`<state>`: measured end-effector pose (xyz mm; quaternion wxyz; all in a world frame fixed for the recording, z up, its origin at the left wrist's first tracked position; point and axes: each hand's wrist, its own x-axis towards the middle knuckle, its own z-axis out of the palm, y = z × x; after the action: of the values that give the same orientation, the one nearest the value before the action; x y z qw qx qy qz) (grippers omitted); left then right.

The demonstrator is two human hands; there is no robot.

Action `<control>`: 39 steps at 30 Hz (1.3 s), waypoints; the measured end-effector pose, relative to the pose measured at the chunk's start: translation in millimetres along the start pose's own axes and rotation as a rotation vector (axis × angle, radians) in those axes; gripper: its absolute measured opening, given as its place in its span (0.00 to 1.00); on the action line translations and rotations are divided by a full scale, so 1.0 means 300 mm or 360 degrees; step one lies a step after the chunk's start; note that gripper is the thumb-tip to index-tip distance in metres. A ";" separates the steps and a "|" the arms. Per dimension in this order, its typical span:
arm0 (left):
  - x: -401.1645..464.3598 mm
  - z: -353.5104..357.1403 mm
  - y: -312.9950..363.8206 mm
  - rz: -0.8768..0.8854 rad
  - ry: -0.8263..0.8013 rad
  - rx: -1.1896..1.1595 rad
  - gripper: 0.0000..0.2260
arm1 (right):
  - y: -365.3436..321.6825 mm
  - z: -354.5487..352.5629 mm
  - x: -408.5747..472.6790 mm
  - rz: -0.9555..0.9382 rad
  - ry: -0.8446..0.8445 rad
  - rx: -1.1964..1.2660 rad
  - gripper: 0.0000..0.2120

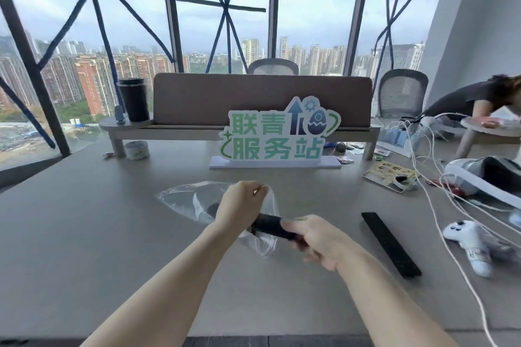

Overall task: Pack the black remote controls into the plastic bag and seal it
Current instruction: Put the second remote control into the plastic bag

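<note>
On the gray desk, the left hand pinches the soft, floppy plastic bag open while the right hand grips 1 hard, light black remote by its end, and 1 more long black remote waits nearby.

Ahead of you a green-lettered sign stands on the tabletop; a white game controller lies among white cords at your right, tape roll far left.
</note>
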<state>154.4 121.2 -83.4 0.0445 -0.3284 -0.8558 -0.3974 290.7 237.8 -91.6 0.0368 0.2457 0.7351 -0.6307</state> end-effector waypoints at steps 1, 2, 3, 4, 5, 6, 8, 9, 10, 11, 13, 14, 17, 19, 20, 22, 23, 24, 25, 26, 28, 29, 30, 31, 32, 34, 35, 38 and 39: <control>-0.006 0.004 0.009 0.0001 0.0004 -0.0004 0.18 | 0.006 0.042 0.026 -0.0021 -0.0016 0.0046 0.17; -0.011 0.005 0.016 -0.0002 0.0012 -0.0014 0.18 | 0.010 0.073 0.043 -0.0034 -0.0006 0.0091 0.17; -0.013 0.004 0.020 -0.0006 0.0019 -0.0032 0.18 | 0.015 0.087 0.047 -0.0042 0.0059 0.0095 0.17; -0.016 0.002 0.024 -0.0005 0.0024 -0.0048 0.17 | 0.022 0.081 0.038 -0.0058 0.0164 0.0062 0.16; -0.019 0.002 0.025 -0.0004 0.0026 -0.0060 0.17 | 0.035 0.058 0.024 -0.0098 0.0295 0.0017 0.15; -0.022 0.003 0.026 0.0002 0.0025 -0.0070 0.16 | 0.055 0.018 0.012 -0.0150 0.0449 -0.0046 0.14; -0.023 0.018 0.032 0.0025 0.0029 -0.0077 0.15 | 0.106 -0.103 -0.007 -0.0191 0.0798 -0.0272 0.14; -0.021 0.027 0.037 0.0043 0.0030 -0.0071 0.16 | 0.131 -0.171 -0.013 -0.0170 0.0972 -0.0436 0.13; -0.017 0.036 0.044 0.0058 0.0032 -0.0067 0.17 | 0.153 -0.235 -0.017 -0.0109 0.1114 -0.0633 0.11; -0.011 0.042 0.050 0.0070 0.0045 -0.0063 0.17 | 0.173 -0.291 -0.021 -0.0021 0.1227 -0.0845 0.09; 0.001 0.037 0.070 0.0071 0.0101 -0.0070 0.18 | 0.199 -0.378 -0.041 0.0209 0.1330 -0.1142 0.14; 0.009 0.028 0.078 0.0071 0.0139 -0.0084 0.18 | 0.207 -0.408 -0.053 0.0339 0.1333 -0.1237 0.18; 0.012 -0.001 0.082 0.0094 0.0208 -0.0078 0.15 | 0.233 -0.451 -0.074 0.0617 0.1196 -0.1406 0.20; -0.009 -0.005 0.067 0.0102 0.0191 -0.0020 0.15 | 0.272 -0.461 -0.065 0.0647 0.1055 -0.1329 0.18; -0.027 -0.001 0.055 0.0082 0.0180 -0.0001 0.15 | 0.294 -0.463 -0.060 0.0588 0.0974 -0.1219 0.17; -0.065 0.009 0.026 0.0018 0.0147 0.0003 0.16 | 0.295 -0.445 -0.073 0.0347 0.0748 -0.0765 0.14; -0.079 0.017 0.011 -0.0001 0.0123 -0.0009 0.17 | 0.277 -0.433 -0.095 0.0244 0.0615 -0.0459 0.12; -0.087 0.023 -0.002 -0.0018 0.0102 -0.0022 0.17 | 0.251 -0.426 -0.122 0.0153 0.0480 -0.0227 0.11; -0.093 0.025 -0.014 -0.0028 0.0097 -0.0028 0.17 | 0.211 -0.416 -0.154 0.0081 0.0342 -0.0143 0.11; -0.096 0.023 -0.019 -0.0041 0.0100 -0.0028 0.17 | 0.167 -0.405 -0.183 0.0025 0.0201 -0.0178 0.13; -0.101 0.014 -0.018 -0.0056 0.0106 -0.0035 0.17 | 0.087 -0.363 -0.224 -0.0037 -0.0050 -0.0298 0.14; -0.104 0.007 -0.013 -0.0056 0.0112 -0.0044 0.17 | 0.053 -0.327 -0.232 -0.0029 -0.0139 -0.0337 0.12; -0.110 0.001 -0.005 -0.0055 0.0111 -0.0046 0.17 | 0.035 -0.287 -0.223 -0.0008 -0.0209 -0.0366 0.10; -0.114 -0.005 0.000 -0.0041 0.0112 -0.0042 0.18 | 0.021 -0.237 -0.207 0.0015 -0.0266 -0.0399 0.09; -0.118 -0.009 0.003 -0.0030 0.0104 -0.0039 0.18 | 0.012 -0.185 -0.180 0.0023 -0.0293 -0.0436 0.09; -0.125 -0.018 0.005 -0.0028 0.0097 -0.0032 0.18 | 0.009 -0.070 -0.110 -0.0006 -0.0226 -0.0419 0.10; -0.130 -0.023 0.003 -0.0030 0.0106 -0.0029 0.18 | 0.012 -0.012 -0.073 -0.0025 -0.0168 -0.0298 0.09; -0.140 -0.034 -0.012 -0.0044 0.0141 0.0010 0.18 | 0.029 0.119 0.006 -0.0086 -0.0025 0.0193 0.07; -0.146 -0.038 -0.020 -0.0048 0.0140 0.0013 0.18 | 0.043 0.138 0.023 -0.0113 0.0110 0.0225 0.07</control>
<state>182.9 87.3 -94.2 0.0772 -0.2975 -0.8595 -0.4085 279.4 202.0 -114.2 -0.0283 0.2429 0.6980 -0.6731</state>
